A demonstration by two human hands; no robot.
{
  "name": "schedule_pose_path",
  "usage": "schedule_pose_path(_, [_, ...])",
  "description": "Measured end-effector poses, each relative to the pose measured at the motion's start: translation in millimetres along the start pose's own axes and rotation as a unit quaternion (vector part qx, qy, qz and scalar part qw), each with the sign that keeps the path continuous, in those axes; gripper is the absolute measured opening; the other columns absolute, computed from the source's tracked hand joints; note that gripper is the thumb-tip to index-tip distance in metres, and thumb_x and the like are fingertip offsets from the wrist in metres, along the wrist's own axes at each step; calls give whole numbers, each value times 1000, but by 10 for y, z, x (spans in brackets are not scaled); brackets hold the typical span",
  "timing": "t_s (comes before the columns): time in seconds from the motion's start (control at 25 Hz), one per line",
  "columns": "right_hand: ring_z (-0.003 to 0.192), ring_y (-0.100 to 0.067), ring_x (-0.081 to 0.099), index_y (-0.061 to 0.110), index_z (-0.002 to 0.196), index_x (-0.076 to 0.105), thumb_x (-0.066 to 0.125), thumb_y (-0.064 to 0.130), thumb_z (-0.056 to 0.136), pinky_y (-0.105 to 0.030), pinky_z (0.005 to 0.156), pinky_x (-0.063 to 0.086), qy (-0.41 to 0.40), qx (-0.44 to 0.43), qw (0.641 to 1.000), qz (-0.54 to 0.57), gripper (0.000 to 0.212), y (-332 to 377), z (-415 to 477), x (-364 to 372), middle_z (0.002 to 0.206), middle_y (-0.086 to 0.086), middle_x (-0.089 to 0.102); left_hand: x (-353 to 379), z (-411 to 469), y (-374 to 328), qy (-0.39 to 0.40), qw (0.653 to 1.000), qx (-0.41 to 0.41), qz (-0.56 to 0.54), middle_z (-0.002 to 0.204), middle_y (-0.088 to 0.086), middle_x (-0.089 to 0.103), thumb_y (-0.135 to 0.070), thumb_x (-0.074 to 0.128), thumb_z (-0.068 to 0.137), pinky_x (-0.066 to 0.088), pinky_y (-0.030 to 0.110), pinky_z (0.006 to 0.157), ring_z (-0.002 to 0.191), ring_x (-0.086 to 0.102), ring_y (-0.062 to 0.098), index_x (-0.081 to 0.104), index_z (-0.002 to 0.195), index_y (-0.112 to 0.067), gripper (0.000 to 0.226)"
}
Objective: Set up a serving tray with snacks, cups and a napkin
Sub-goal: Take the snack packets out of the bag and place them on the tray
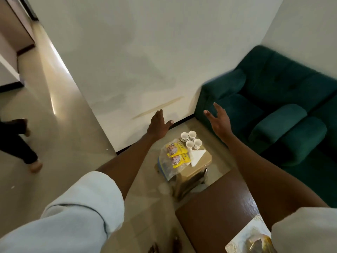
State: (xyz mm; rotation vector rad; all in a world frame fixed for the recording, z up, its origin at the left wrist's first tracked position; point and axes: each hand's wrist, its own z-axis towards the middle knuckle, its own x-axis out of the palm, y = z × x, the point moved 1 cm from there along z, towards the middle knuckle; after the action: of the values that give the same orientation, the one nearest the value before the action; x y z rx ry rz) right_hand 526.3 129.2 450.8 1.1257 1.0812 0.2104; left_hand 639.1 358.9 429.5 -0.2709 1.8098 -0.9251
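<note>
A small tan stool point(205, 158) stands on the floor below me. On it sit several small white patterned cups point(191, 140), two yellow snack packets point(177, 155) lying on a clear plastic bag point(166, 166), and a folded white napkin point(197, 155). Both my arms are stretched out high above the stool. My left hand point(158, 123) is open, palm down, with nothing in it. My right hand point(218, 118) is open too, fingers spread, empty. No tray is clearly visible.
A dark green sofa point(273, 106) fills the right side. A brown wooden table point(218, 212) is at the lower right with a white patterned cloth point(246, 238) on it. A white wall point(136, 61) stands ahead. Another person's legs point(20, 143) are at the far left.
</note>
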Motion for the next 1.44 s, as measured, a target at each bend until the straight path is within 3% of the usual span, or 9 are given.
schedule_pose_path(0.24, [144, -26, 46, 14, 155, 43, 64, 44, 99, -41, 119, 36, 78, 25, 997, -13, 67, -486, 332, 1451, 157, -10, 47, 640, 572, 935, 30, 992, -105, -57, 165, 21, 26, -36, 57, 103, 24, 39, 126, 155, 26, 33, 21, 160, 1, 76])
schedule_pose_path(0.56, [138, -30, 51, 5, 149, 51, 66, 29, 101, -38, 114, 40, 208, 86, 974, -24, 56, -1911, 135, 3496, 148, -16, 56, 2291, 1019, 2808, 74, 920, -339, -183, 140, 30, 56, -37, 54, 105, 45, 40, 103, 131, 56, 40, 49, 138, 10, 58])
schedule_pose_path(0.68, [139, -33, 50, 3, 149, 49, 62, 29, 103, -46, 114, 42, 251, 106, 961, -46, 55, -2442, -27, 3966, 151, -18, 52, 2878, 1067, 3421, 106, 865, -421, -253, 127, 31, 62, -49, 47, 105, 52, 43, 82, 101, 65, 39, 54, 135, 11, 67])
schedule_pose_path(0.76, [140, -33, 49, 1, 150, 47, 59, 26, 104, -49, 113, 43, 262, 138, 954, -50, 54, -2861, 9, 4319, 152, -18, 50, 3280, 1228, 3741, 117, 803, -481, -333, 103, 13, 67, -61, 43, 102, 45, 33, 66, 73, 56, 18, 57, 135, 2, 72])
schedule_pose_path(0.92, [140, -33, 50, 4, 151, 47, 56, 32, 105, -45, 114, 43, 263, 139, 951, -89, 55, -3023, -61, 4475, 153, -17, 52, 3521, 1335, 3916, 145, 674, -517, -507, 147, 8, 56, -79, 32, 94, 47, 40, 103, 132, 57, 25, 49, 150, -16, 85])
schedule_pose_path(1.0, [140, -34, 51, 7, 153, 44, 55, 35, 104, -45, 112, 45, 265, 157, 945, -109, 58, -3080, -72, 4535, 154, -16, 50, 3666, 1379, 3997, 154, 612, -507, -587, 141, 10, 61, -77, 30, 96, 53, 37, 94, 134, 57, 27, 49, 151, -15, 86])
schedule_pose_path(1.08, [138, -34, 51, 10, 156, 41, 56, 37, 104, -47, 111, 46, 264, 177, 941, -115, 60, -3080, -53, 4506, 156, -15, 47, 3698, 1388, 3946, 114, 555, -507, -650, 122, 10, 67, -64, 33, 103, 54, 31, 88, 114, 65, 23, 54, 144, -9, 71])
schedule_pose_path(1.24, [128, -28, 59, 9, 151, 45, 59, 36, 103, -32, 100, 46, 255, 197, 941, -108, 57, -2964, -25, 4473, 141, -15, 61, 3503, 1332, 3822, 62, 585, -506, -631, 94, 4, 65, -28, 47, 108, 55, 26, 64, 80, 64, 17, 62, 119, -13, 24])
schedule_pose_path(1.44, [99, -28, 71, 12, 119, 71, 66, 22, 97, -38, 85, 56, 189, 196, 961, -38, 25, -2535, 17, 4271, 107, -10, 75, 2998, 1259, 3516, 56, 674, -427, -600, 79, 0, 68, -19, 65, 99, 58, 27, 70, 75, 70, 16, 69, 94, -19, 7])
